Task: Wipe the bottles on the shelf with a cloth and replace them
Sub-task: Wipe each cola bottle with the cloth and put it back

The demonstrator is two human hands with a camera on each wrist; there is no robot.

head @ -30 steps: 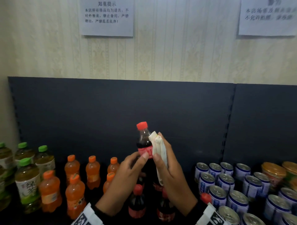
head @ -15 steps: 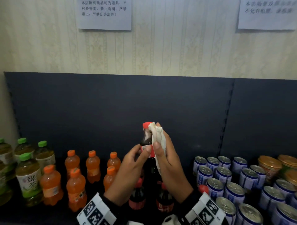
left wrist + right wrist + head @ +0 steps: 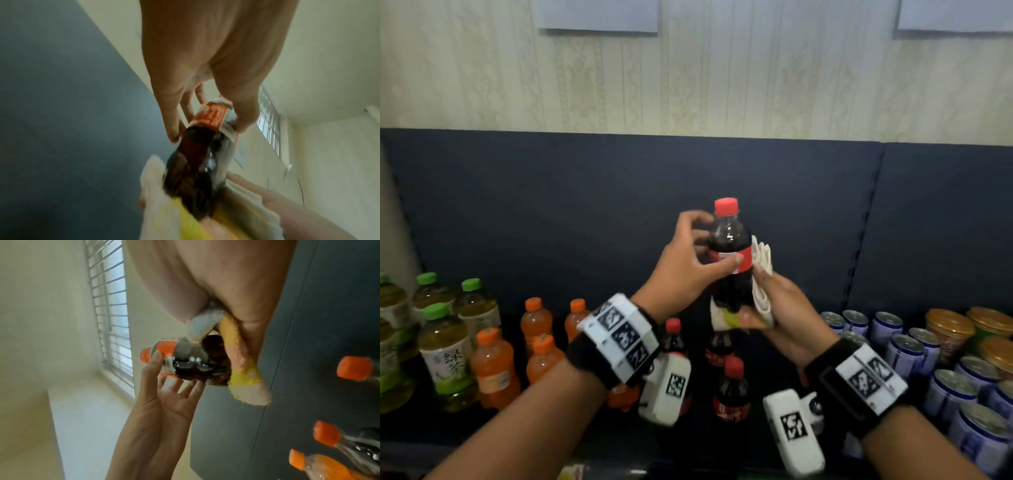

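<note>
A small cola bottle [image 3: 729, 236] with a red cap and red label is held upright above the shelf, in front of the dark back panel. My left hand [image 3: 709, 246] grips it at the label, thumb across the front, fingers behind the shoulder. My right hand [image 3: 774, 305] holds a folded cloth [image 3: 762, 260], white with yellow and pink stripes, against the bottle's right side and round its base. In the left wrist view the cola bottle [image 3: 195, 154] runs down into the cloth [image 3: 156, 203]. In the right wrist view the cloth [image 3: 236, 353] cups the bottle's [image 3: 191, 363] bottom.
Below the hands stand more cola bottles [image 3: 732, 394]. Orange drink bottles [image 3: 493, 370] and green-capped tea bottles [image 3: 445, 356] fill the shelf's left side. Blue-and-white cans [image 3: 945, 387] and gold-lidded jars [image 3: 948, 325] fill the right. The dark back panel [image 3: 585, 205] rises behind.
My right hand has slid the cloth from the bottle's neck and cap down to its lower body and base. My left hand now grips higher, at the label. The cap is uncovered.
</note>
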